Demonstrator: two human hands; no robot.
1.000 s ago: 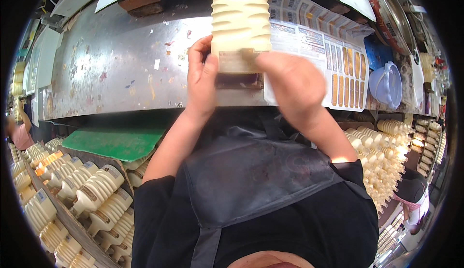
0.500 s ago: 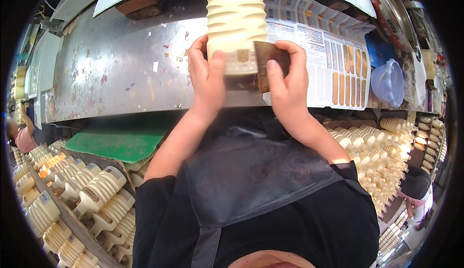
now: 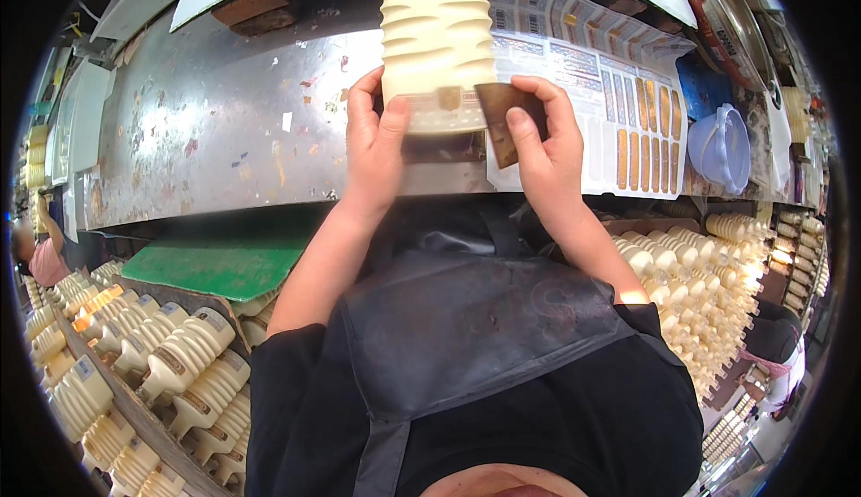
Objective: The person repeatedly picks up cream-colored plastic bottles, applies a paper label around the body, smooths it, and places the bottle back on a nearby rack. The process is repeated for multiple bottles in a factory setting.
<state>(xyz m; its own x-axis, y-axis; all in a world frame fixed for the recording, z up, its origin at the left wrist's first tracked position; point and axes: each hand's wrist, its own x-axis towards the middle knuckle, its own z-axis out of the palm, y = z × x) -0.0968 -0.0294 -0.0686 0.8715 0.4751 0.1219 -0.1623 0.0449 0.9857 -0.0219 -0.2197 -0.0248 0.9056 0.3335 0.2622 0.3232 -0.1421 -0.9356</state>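
Observation:
A large cream bottle [image 3: 437, 44] with wavy spiral ridges lies over the metal worktable, its base toward me and its far end cut off by the upper picture edge. Gold and brownish printed labels show on it, one band close to the base. My left hand [image 3: 375, 143] holds the base's left side, thumb on top and fingers partly hidden behind it. Between thumb and fingers of my right hand [image 3: 549, 143] is a flat dark brown scraper-like piece [image 3: 499, 120]. Its left edge is at the base's right side; whether it touches is unclear.
Sheets of gold and silver labels [image 3: 641, 129] lie right of the bottle, beside a lilac bucket [image 3: 720, 152]. Specks mark the metal worktable [image 3: 215, 129]. Cream bottles stand racked at left [image 3: 188, 353] and right [image 3: 691, 282], near a green board [image 3: 215, 259]. Other people are at both sides.
My right hand and the brown piece have shifted slightly right, away from the bottle's label. The bottle has moved a little farther from me, and my left hand slightly left.

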